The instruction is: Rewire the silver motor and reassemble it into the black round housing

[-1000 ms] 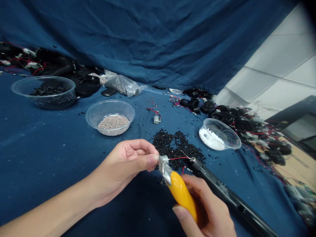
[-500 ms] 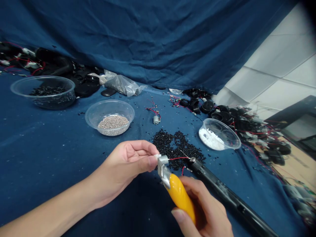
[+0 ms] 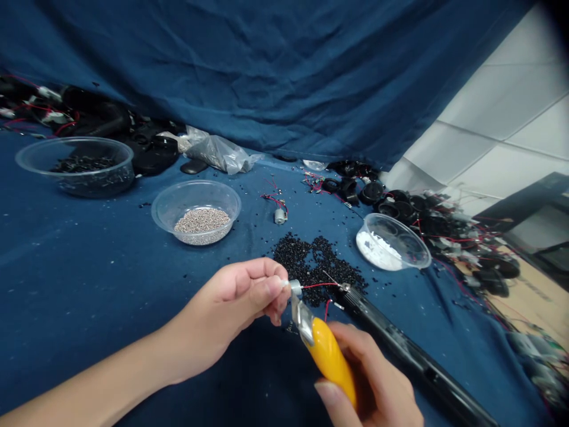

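Between the thumb and fingers of my left hand (image 3: 242, 305) is the white end of a small silver motor (image 3: 296, 288). A thin red wire (image 3: 320, 285) runs from the motor to the tip of a long black tube-like part (image 3: 391, 329) that lies slanting to the right. My right hand (image 3: 376, 373) is wrapped round a yellow-handled utility knife (image 3: 331, 353). The knife's metal end points up and left, close beneath the motor; whether it touches is hard to make out. Behind the motor spreads a patch of small black screws or pellets (image 3: 320, 261).
Clear plastic bowls stand on blue cloth: one with black pieces (image 3: 73, 139), one with copper-silver beads (image 3: 195, 184), one with white bits (image 3: 429, 258). Another motor (image 3: 280, 216) lies behind. Black parts and wires (image 3: 418, 210) pile up at the right; a plastic bag (image 3: 217, 151) lies at the back.
The knife has moved slightly down and right, so more of the motor shows. My left fingers have shifted and curl lower beside the motor, still pinching its white end.
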`<action>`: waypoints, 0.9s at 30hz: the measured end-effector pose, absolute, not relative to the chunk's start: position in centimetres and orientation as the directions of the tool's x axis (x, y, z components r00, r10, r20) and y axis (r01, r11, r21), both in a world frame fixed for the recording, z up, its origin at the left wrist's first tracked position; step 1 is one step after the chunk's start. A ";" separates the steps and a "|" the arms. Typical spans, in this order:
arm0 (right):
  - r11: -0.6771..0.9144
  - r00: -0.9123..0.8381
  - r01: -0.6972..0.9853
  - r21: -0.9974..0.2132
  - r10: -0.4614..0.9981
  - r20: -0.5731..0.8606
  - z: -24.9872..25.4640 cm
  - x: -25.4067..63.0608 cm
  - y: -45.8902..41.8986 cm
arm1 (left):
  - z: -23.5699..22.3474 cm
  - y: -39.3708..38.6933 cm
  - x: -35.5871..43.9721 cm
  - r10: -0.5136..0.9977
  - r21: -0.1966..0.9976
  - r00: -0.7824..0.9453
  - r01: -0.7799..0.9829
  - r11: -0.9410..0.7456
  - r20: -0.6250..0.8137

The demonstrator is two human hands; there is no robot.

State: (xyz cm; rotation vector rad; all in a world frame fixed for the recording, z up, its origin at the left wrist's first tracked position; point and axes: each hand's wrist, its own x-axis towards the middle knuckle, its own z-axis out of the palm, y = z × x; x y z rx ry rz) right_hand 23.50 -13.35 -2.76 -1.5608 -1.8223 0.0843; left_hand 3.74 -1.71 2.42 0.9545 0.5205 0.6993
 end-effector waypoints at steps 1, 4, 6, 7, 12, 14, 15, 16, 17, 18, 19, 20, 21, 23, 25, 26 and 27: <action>0.300 -0.053 0.842 -0.450 0.874 0.483 -2.9 23.9 -13.3 | 2.4 -1.8 3.8 0.737 0.870 0.670 -0.306 0.387 -0.093; 0.345 -0.120 0.855 -0.388 0.859 0.498 -3.2 24.5 -13.2 | 2.3 -1.9 3.8 0.726 0.882 0.685 -0.301 0.362 -0.065; 0.343 -0.122 0.862 -0.373 0.855 0.503 -3.4 24.4 -13.1 | 2.3 -2.1 3.8 0.712 0.889 0.700 -0.293 0.353 -0.052; 0.341 -0.123 0.865 -0.368 0.855 0.504 -3.4 24.3 -13.1 | 2.3 -2.1 3.7 0.709 0.890 0.704 -0.290 0.352 -0.051; 0.325 -0.109 0.877 -0.354 0.851 0.513 -3.3 23.9 -12.9 | 2.2 -2.3 3.6 0.703 0.885 0.707 -0.281 0.372 -0.071; 0.328 -0.110 0.877 -0.352 0.849 0.516 -3.1 24.0 -12.8 | 2.1 -2.3 3.6 0.696 0.877 0.714 -0.282 0.389 -0.079; 0.327 -0.111 0.876 -0.354 0.852 0.511 -3.0 24.0 -12.8 | 2.1 -2.3 3.6 0.691 0.872 0.718 -0.283 0.401 -0.085; 0.330 -0.115 0.875 -0.355 0.853 0.509 -2.9 24.1 -12.8 | 2.1 -2.3 3.6 0.687 0.866 0.721 -0.284 0.412 -0.090; 0.329 -0.115 0.873 -0.359 0.855 0.505 -2.8 24.1 -12.7 | 2.1 -2.3 3.6 0.682 0.860 0.726 -0.288 0.422 -0.092; 0.330 -0.114 0.872 -0.362 0.856 0.504 -2.8 24.1 -12.7 | 2.2 -2.3 3.7 0.677 0.855 0.730 -0.288 0.430 -0.095; 0.328 -0.113 0.872 -0.363 0.857 0.503 -2.7 24.1 -12.7 | 2.2 -2.3 3.7 0.674 0.853 0.733 -0.287 0.435 -0.097; 0.326 -0.111 0.874 -0.359 0.855 0.507 -2.7 24.0 -12.7 | 2.2 -2.4 3.7 0.670 0.852 0.735 -0.285 0.439 -0.099; 0.324 -0.108 0.877 -0.355 0.852 0.513 -2.7 24.0 -12.7 | 2.2 -2.4 3.7 0.670 0.851 0.736 -0.287 0.439 -0.098; 0.318 -0.100 0.880 -0.354 0.851 0.515 -2.6 24.0 -12.6 | 2.3 -2.4 3.7 0.672 0.852 0.735 -0.290 0.436 -0.094; 0.316 -0.093 0.872 -0.374 0.856 0.508 -2.6 23.9 -12.6 | 2.3 -2.4 3.7 0.671 0.852 0.736 -0.291 0.436 -0.091; 0.320 -0.093 0.865 -0.386 0.859 0.503 -2.6 23.9 -12.6 | 2.3 -2.4 3.7 0.670 0.851 0.736 -0.291 0.437 -0.093; 0.323 -0.094 0.860 -0.395 0.861 0.499 -2.6 23.9 -12.5 | 2.3 -2.3 3.7 0.671 0.851 0.735 -0.289 0.439 -0.097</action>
